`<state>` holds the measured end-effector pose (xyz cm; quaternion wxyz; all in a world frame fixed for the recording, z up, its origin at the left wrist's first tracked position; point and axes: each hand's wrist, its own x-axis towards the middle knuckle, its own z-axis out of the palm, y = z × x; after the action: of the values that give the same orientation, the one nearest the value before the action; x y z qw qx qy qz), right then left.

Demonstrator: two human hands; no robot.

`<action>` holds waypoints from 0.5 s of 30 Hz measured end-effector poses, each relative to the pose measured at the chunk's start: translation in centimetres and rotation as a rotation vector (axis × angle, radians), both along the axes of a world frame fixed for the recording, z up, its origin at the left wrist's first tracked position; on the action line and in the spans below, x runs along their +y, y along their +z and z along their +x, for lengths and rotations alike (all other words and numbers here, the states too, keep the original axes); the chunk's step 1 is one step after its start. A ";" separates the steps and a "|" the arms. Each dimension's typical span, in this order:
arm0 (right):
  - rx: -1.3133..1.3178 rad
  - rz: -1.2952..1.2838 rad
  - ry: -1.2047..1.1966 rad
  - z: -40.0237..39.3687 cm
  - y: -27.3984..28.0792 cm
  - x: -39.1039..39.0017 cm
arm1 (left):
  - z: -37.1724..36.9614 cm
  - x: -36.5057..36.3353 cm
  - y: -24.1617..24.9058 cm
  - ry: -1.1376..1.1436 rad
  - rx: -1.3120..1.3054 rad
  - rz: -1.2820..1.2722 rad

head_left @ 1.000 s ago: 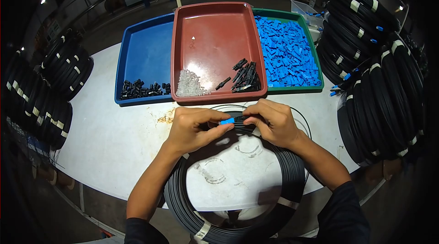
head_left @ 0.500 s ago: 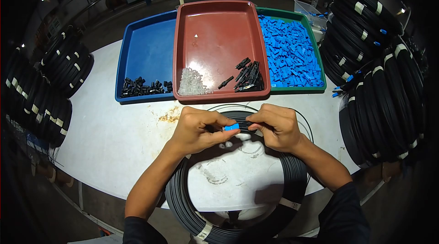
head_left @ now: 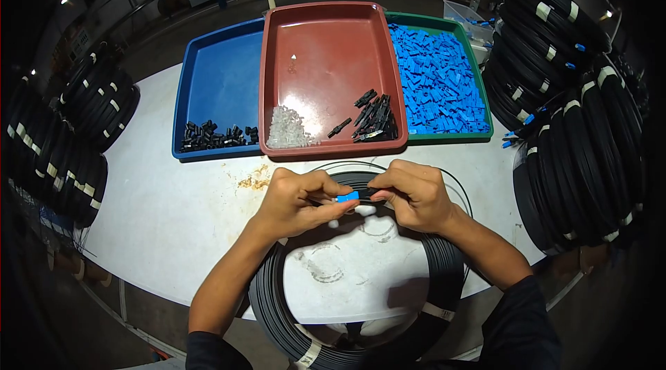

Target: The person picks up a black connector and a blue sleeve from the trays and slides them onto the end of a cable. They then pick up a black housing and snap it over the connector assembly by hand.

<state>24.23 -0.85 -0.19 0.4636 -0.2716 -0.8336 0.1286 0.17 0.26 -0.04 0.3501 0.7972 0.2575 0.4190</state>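
My left hand [head_left: 300, 196] pinches a small blue connector housing [head_left: 347, 196] between thumb and fingertips, with a whitish tip showing at its left end. Just to the right, my right hand [head_left: 414, 193] is closed on a black connector end [head_left: 370, 192], mostly covered by its fingers. The two pieces are nearly in line, fingertips close together. Both hands are over the far side of a large coil of black cable [head_left: 444, 269], wrapped with pale tape bands, which overhangs the near table edge.
A red tray [head_left: 326, 44] holds clear plastic bits [head_left: 290, 128] and black connector parts [head_left: 374, 117]. The blue tray [head_left: 220, 79] contains short black pieces; the green tray [head_left: 444, 138] is full of blue housings. Cable coils are stacked left [head_left: 55, 162] and right [head_left: 583, 155] on the white table [head_left: 159, 231].
My right hand has come slightly closer to the blue housing. The housing has tilted a little and shows more of its length, with its whitish left tip now visible. Both grips continue.
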 end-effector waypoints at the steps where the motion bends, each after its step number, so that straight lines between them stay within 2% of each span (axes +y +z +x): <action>1: -0.032 0.035 0.006 -0.1 0.0 0.0 | 0.0 -0.1 -0.3 0.002 -0.036 -0.035; 5: -0.045 0.075 0.012 -0.3 -0.4 0.0 | 0.1 0.2 0.3 -0.012 0.059 0.024; 8: -0.022 0.074 -0.005 -0.1 -0.1 0.0 | -0.1 0.2 -0.4 -0.006 -0.031 0.013; 13: -0.056 0.103 -0.006 -0.2 -0.6 -0.2 | 0.1 0.1 0.7 0.005 0.113 0.024; 15: -0.054 0.115 0.000 -0.1 -0.5 0.1 | -0.1 0.0 0.8 0.028 0.081 0.038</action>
<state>24.12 -0.79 -0.73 0.4557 -0.2479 -0.8518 0.0730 0.09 0.23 0.74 0.3183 0.8163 0.2746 0.3961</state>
